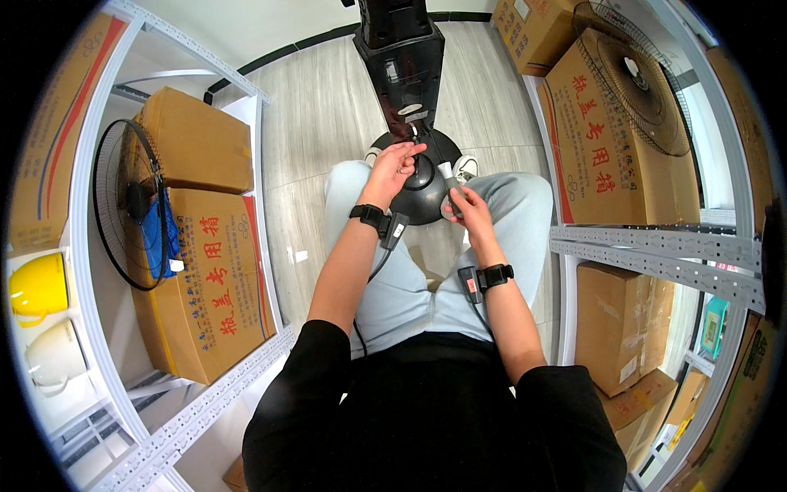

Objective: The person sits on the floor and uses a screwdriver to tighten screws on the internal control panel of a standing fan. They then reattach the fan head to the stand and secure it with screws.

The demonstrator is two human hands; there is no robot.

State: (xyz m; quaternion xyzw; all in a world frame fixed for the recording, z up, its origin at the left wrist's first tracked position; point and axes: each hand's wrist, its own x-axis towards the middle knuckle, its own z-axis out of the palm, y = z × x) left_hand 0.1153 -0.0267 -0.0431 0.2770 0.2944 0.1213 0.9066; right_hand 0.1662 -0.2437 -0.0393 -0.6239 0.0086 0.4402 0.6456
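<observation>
My left hand (392, 174) is at the foot of a tall black column (402, 78), its fingers drawn together near a small white piece (414, 131). What lies between the fingertips is too small to make out. My right hand (470, 213) is wrapped round a small grey tool with a white flared tip (448, 179), the tip pointing up and away from me. Beneath both hands, the column's round black base (418, 205) rests on the floor between my legs. A thin dark cable (437, 148) runs down beside the column.
White metal shelving (266, 361) stands close on my left, holding cardboard boxes (215, 275) and a round wire fan guard (131, 205). Shelving on my right (648, 254) carries more boxes (607, 156) and another fan guard (635, 78). Yellow (39, 289) and white cups sit at far left.
</observation>
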